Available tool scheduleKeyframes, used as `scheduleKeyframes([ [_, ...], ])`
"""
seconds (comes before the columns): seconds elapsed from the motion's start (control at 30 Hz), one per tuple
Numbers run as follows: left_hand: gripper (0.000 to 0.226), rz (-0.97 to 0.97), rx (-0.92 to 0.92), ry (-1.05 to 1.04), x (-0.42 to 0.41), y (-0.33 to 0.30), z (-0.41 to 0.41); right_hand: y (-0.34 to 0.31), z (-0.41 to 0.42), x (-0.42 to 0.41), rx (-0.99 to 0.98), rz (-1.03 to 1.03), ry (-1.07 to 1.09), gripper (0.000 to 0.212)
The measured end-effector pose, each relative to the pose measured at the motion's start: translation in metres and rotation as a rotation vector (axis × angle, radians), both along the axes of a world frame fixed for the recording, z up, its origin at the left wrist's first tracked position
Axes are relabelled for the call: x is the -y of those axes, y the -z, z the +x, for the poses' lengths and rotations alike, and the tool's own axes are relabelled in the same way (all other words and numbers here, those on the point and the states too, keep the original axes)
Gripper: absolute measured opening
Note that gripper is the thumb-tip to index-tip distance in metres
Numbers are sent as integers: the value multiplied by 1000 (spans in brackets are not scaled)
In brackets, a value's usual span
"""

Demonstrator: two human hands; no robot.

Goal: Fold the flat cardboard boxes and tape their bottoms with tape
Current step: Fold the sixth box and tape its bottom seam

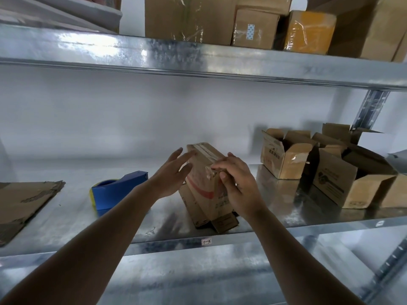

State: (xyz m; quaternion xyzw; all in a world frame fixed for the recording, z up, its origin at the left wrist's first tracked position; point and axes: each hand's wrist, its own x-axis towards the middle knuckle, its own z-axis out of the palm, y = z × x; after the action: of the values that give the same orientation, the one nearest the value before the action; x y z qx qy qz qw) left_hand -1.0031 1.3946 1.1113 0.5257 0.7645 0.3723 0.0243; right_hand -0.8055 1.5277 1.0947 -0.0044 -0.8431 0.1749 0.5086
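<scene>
A small brown cardboard box (203, 186) with a red mark stands upside down on the metal shelf (66, 216), its taped bottom facing up and its open flaps against the shelf. My right hand (236, 183) presses on the box's near top corner, fingers over the tape end. My left hand (174, 172) hovers with straight fingers beside the box's left face, close to it. A blue tape dispenser (116, 190) with a yellow roll lies on the shelf to the left of the box.
Flat cardboard sheets (22, 199) lie at the shelf's left end. Several folded open boxes (286, 155) stand at the right, by the upright post (367, 108). The shelf above (198, 60) carries taped cartons.
</scene>
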Motion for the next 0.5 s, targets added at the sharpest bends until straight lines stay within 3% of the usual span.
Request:
scheduleKeyframes([
  [0.1, 52, -9, -44, 19, -4, 0, 7, 3, 2, 8, -46, 87, 135, 25],
  [0.2, 58, -7, -85, 56, -6, 1, 15, 4, -3, 12, -70, 209, 260, 49],
  [0.4, 73, -37, -152, 54, -8, 6, 11, 10, -6, 6, -190, 332, 323, 27],
  [0.5, 84, -79, -156, 59, -7, 10, 11, 11, -11, 9, -178, 360, 384, 30],
])
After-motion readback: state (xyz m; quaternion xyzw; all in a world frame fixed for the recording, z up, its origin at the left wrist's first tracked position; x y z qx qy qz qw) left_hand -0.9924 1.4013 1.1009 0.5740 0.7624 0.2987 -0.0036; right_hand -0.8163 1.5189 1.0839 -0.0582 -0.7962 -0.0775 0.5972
